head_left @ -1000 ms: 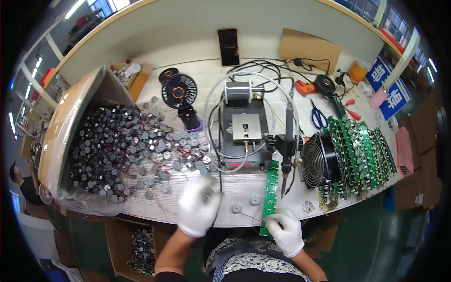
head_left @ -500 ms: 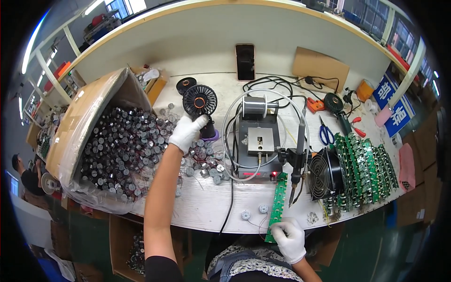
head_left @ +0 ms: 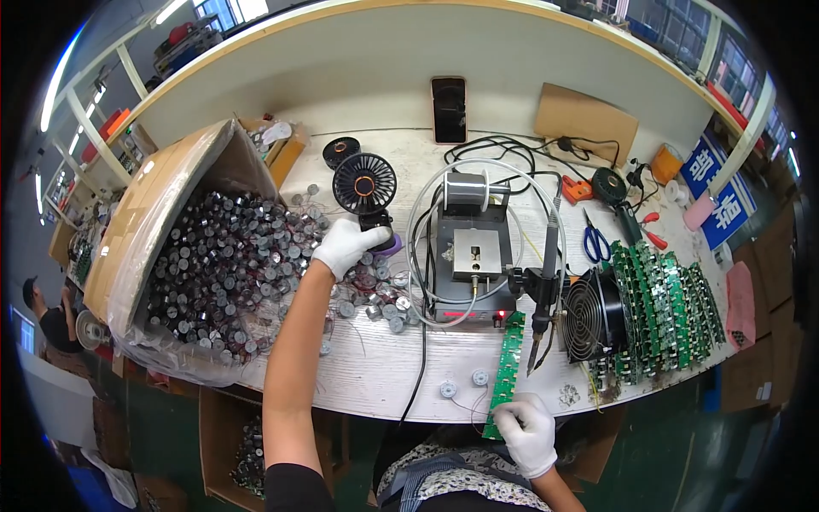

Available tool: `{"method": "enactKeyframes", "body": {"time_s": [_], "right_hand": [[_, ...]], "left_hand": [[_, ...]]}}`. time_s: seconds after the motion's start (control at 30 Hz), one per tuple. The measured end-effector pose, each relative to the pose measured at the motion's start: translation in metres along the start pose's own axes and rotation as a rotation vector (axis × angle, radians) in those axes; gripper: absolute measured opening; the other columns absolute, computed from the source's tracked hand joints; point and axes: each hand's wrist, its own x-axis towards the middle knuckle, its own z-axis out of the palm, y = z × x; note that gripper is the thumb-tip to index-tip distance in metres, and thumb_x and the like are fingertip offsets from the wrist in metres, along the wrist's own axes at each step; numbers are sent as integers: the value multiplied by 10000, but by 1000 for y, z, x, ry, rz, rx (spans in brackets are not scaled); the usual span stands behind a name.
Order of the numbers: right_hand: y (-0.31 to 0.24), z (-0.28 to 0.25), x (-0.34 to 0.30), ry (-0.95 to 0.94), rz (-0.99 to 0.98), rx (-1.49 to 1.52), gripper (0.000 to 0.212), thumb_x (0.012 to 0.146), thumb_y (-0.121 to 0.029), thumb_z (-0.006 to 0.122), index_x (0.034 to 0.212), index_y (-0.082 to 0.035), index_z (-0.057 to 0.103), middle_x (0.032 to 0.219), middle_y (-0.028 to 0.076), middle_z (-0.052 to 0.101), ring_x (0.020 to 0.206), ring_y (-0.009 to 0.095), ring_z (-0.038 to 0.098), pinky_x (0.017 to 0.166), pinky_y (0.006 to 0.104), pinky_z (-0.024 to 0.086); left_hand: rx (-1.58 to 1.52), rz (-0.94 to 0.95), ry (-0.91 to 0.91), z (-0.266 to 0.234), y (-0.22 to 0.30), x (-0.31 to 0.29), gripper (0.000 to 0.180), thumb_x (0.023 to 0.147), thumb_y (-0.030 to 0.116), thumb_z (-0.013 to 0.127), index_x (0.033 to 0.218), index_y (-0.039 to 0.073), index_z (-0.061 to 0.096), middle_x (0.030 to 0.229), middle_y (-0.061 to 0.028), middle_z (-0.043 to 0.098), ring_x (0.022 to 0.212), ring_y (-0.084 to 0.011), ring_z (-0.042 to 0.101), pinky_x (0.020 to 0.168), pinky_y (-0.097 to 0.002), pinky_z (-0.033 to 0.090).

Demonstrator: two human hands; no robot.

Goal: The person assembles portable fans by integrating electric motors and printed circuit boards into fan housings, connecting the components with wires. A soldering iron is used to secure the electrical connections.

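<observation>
Reaching out over the tabletop [head_left: 367,375], the left hand [head_left: 345,245] in a white glove sat on the spill of small round metal parts [head_left: 375,294], right at the foot of the little black desk fan [head_left: 365,185]. Its grip was curled down over the parts; couldn't tell if it actually held one. The main pile [head_left: 222,264] lay in the tipped cardboard box [head_left: 145,213] with its plastic liner, well left of the hand.

The right hand [head_left: 527,431], also gloved, was at the near tabletop edge, grip pinched on the lower end of a long green circuit board [head_left: 505,375]. The board ran from the edge up toward the wire feeder unit [head_left: 474,264], its top end just beside the soldering iron tip [head_left: 533,363].

Room: a bare strip of tabletop lay between the two arms, crossed only by a black cable [head_left: 420,375] and two loose round parts [head_left: 465,382] near the edge. The right side was tight: a round black fan [head_left: 589,316] and a stack of green boards [head_left: 665,303] crowded up to the edge. Scissors [head_left: 595,241] lay behind them.
</observation>
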Motion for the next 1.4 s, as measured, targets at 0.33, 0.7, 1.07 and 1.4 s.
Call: {"method": "enactKeyframes", "body": {"time_s": [0.33,0.7,1.07,1.4], "right_hand": [[-6,1,2,10,-14,-32,40,727,-15,638,749,2,666,769,120,603,698,230,596,639,315,473],[-2,2,-2,21,-17,-34,43,738,-17,630,747,2,668,775,121,611,715,236,598,655,316,476],[-4,4,-1,43,-46,-72,51,733,-16,627,748,2,672,769,120,613,723,236,603,658,315,478],[-7,2,-1,26,-32,-66,62,732,-27,622,742,6,673,748,120,613,719,239,602,653,316,478]], "left_hand": [[115,17,61,4,-2,-6,289,786,143,690,1025,2,609,904,-39,649,793,-124,586,715,-277,477],[73,87,22,-8,-3,-1,443,795,228,698,1138,-20,571,1026,-89,642,926,-156,591,836,-300,471],[-327,148,116,-4,-12,16,517,857,152,654,1304,33,422,1137,-35,561,1028,-138,525,911,-301,434],[-371,233,54,-8,-22,17,605,850,114,650,1366,56,341,1245,-50,502,1106,-156,496,966,-309,417]]}}
